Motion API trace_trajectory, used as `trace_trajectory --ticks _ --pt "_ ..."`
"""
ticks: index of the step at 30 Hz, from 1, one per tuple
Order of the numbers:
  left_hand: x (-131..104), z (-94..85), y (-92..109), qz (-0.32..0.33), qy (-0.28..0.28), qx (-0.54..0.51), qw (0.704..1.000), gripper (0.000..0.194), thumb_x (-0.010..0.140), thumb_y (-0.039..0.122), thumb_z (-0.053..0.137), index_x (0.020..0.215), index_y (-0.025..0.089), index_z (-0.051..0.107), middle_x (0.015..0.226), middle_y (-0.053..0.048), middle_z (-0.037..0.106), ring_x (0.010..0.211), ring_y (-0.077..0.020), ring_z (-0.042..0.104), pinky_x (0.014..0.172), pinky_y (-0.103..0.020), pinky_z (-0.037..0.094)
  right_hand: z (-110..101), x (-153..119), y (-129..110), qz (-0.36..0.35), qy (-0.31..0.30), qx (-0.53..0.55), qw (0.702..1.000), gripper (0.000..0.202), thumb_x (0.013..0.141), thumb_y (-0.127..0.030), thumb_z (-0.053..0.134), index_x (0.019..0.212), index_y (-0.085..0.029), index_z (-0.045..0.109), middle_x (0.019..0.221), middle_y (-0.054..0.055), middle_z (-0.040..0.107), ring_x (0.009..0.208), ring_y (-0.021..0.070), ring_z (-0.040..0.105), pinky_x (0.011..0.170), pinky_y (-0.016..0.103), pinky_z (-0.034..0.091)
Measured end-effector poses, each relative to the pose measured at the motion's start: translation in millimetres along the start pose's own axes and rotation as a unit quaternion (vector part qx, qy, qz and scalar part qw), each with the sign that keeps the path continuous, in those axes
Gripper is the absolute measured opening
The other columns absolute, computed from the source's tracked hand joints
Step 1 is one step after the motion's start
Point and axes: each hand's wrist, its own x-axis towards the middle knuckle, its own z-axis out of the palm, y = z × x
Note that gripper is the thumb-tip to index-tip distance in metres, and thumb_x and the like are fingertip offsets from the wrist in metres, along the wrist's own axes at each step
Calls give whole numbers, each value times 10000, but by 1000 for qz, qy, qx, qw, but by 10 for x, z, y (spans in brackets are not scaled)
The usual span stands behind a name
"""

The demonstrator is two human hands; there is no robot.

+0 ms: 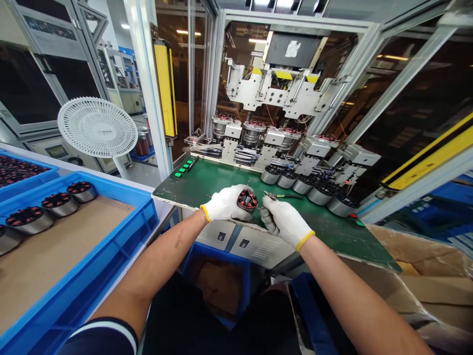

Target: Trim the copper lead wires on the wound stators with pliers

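Note:
Both my hands wear white gloves with yellow cuffs. My left hand [225, 203] grips a round motor stator [247, 200] with red-brown copper windings, held over the front edge of the green work table [207, 185]. My right hand [284, 220] touches the stator's right side and holds small green-handled pliers [283, 196] that point right. A thin wire sticks up from the stator.
A row of several dark stators [308, 190] lies on the green table before the winding machine [273, 133]. A blue tray [121, 231] at left holds several wound stators [59, 203]. A white fan [97, 128] stands behind it. A blue bin [218, 281] sits below, cardboard at right.

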Motion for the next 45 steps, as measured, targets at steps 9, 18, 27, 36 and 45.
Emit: trace_trajectory --ticks 9,18,27,36,45 --pt "-10 -23 35 -1 -4 -10 1000 695 568 435 741 1222 303 547 1143 -11 672 996 -253 651 813 -325 524 177 -298 207 -272 193 -478 813 402 961 -295 312 1274 -171 533 1266 140 582 988 239 604 691 311 426" --pt "23 36 -43 12 7 -10 1000 669 574 453 730 1203 317 548 1112 5 679 976 -243 656 770 -317 527 77 -129 105 -85 -52 -88 991 457 941 -403 257 881 -151 634 614 29 581 497 132 497 495 247 348" --pt "21 18 -31 17 4 -9 1000 674 569 409 732 1210 302 554 1123 -15 671 992 -259 649 796 -331 528 -170 -217 -229 -314 12 -562 765 251 923 -300 406 885 -187 628 909 107 633 803 244 581 627 316 346" --pt "47 33 -119 33 -9 -57 998 670 556 403 763 1185 285 566 1091 -7 673 959 -233 649 819 -314 525 11 -232 76 -120 31 -183 975 592 968 -518 173 892 -163 642 667 68 639 579 177 594 551 292 461" --pt "103 -261 -198 118 -125 -97 980 657 530 225 744 1170 239 594 1068 14 667 927 -201 640 795 -277 512 528 -519 230 -87 -33 33 995 276 903 -365 391 988 -185 583 640 -13 476 474 103 413 449 224 334"
